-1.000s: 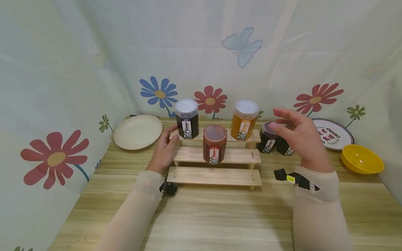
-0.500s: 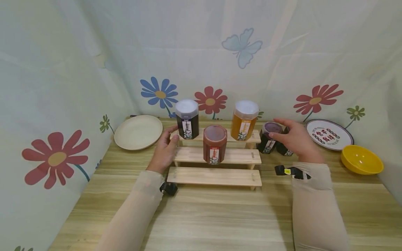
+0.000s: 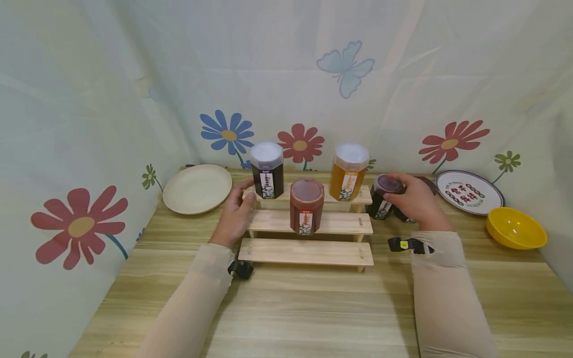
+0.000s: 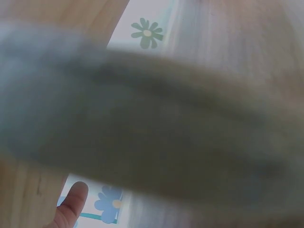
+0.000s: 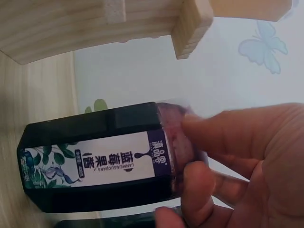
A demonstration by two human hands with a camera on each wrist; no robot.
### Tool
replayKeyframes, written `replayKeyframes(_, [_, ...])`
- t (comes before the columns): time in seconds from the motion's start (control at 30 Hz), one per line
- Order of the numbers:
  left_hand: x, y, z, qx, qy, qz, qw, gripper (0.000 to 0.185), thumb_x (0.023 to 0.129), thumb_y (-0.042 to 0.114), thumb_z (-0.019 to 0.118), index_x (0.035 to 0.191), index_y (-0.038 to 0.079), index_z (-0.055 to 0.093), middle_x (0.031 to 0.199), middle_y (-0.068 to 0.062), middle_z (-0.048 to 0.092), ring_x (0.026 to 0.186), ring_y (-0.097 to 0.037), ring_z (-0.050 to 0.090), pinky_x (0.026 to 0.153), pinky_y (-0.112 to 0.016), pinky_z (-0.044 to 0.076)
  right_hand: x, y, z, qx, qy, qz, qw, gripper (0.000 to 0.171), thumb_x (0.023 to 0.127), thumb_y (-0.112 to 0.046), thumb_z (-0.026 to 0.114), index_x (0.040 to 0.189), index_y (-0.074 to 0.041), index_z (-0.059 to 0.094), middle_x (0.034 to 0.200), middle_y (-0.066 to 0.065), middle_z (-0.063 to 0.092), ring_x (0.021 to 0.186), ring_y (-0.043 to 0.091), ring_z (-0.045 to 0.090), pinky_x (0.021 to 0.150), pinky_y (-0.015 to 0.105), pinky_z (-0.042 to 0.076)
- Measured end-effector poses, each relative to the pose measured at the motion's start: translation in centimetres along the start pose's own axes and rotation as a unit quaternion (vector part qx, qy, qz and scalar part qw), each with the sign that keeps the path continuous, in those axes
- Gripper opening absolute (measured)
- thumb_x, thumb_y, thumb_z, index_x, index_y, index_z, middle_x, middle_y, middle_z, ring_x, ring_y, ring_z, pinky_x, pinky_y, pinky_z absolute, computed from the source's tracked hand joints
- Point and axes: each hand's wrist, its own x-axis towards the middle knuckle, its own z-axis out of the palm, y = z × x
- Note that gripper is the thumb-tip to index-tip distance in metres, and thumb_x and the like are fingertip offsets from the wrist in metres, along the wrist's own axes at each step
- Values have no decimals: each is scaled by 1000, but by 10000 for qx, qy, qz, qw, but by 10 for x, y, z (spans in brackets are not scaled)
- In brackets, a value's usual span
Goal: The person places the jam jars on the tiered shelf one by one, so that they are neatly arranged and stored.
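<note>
My right hand point(image 3: 417, 199) grips the lid end of a dark blueberry jam jar point(image 5: 99, 156), thumb on one side and fingers on the other. This jar stands just right of the stepped wooden stand point(image 3: 309, 251). Behind my right hand, partly hidden, is a second dark jar point(image 3: 403, 214). My left hand point(image 3: 234, 214) rests at the left end of the stand's top step, thumb and forefinger apart, its other fingers mostly hidden. Close to it on that step is a dark, white-lidded jar point(image 3: 267, 171). In the left wrist view, a blurred shape covers most of the hand except the thumb point(image 4: 73, 202).
An amber jar point(image 3: 348, 174) stands on the top step and a reddish-brown jar point(image 3: 306, 206) on the middle step. A cream plate point(image 3: 197, 189) lies at left. On the right are a patterned plate point(image 3: 470, 191) and a yellow bowl point(image 3: 516, 228).
My right hand has come down and leftward from above the dark jars and now grips the nearer one by its lid. My left hand and the stand have stayed put.
</note>
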Motion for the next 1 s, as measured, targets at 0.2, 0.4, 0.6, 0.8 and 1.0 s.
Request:
replayKeyframes(0.2, [2, -6, 0, 8, 14, 73, 10000, 43, 114, 21, 47, 156, 11, 46, 163, -9, 43, 148, -27, 39, 121, -50, 31, -1, 1, 1, 153, 100, 119, 9998, 64, 99, -24, 73, 155, -6, 49, 155, 29, 48, 137, 47, 48, 109, 65, 41])
replayKeyframes(0.4, [3, -7, 0, -59, 16, 124, 9999, 42, 114, 20, 47, 155, 9, 46, 163, -9, 43, 151, -25, 36, 122, -51, 30, -2, 1, -4, 104, 17, 55, 9999, 72, 96, -28, 77, 157, -5, 47, 155, 29, 47, 138, 47, 45, 109, 65, 40])
replayKeyframes(0.6, [3, -8, 0, -53, 17, 90, 9999, 42, 114, 19, 46, 155, 9, 45, 163, -8, 43, 152, -22, 35, 123, -49, 30, -3, -5, -5, -75, -306, 49, 9995, 75, 99, -28, 73, 163, -8, 37, 159, 32, 41, 140, 50, 44, 110, 67, 39])
replayKeyframes(0.8, [2, -6, 1, -15, 25, 64, 10000, 43, 114, 20, 47, 156, 10, 45, 163, -9, 43, 151, -22, 36, 122, -49, 30, -6, -6, -3, -41, -294, 35, 9996, 70, 98, -27, 75, 157, -5, 45, 152, 31, 50, 130, 45, 52, 104, 61, 45])
replayKeyframes(1.0, [1, -5, 0, 43, 63, 69, 9999, 43, 114, 22, 47, 156, 11, 45, 162, -9, 44, 147, -24, 41, 120, -48, 32, -13, -14, -9, -289, -372, 17, 9989, 76, 95, -32, 78, 158, -5, 45, 150, 30, 50, 129, 46, 51, 104, 63, 44])
